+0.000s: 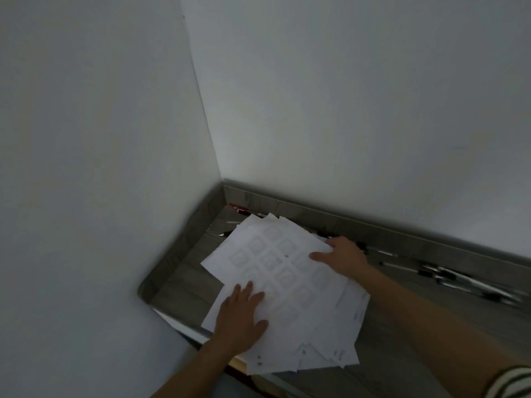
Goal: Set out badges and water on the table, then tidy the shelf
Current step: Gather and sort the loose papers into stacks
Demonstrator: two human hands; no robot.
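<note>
A loose, fanned stack of white paper sheets (287, 285) lies on the grey shelf (184, 280) in the corner of two white walls. The top sheet shows a faint printed grid of squares. My left hand (241, 320) lies flat on the stack's near left part, fingers straight and spread. My right hand (342, 255) holds the stack's far right edge, thumb on top of the sheets and fingers out of sight behind the edge. The stack's near corner hangs over the shelf's front edge.
Several pens and markers (459, 280) lie along the shelf's raised back rim on the right. A red pen (241, 208) sits in the far corner behind the papers. White walls close in on the left and back.
</note>
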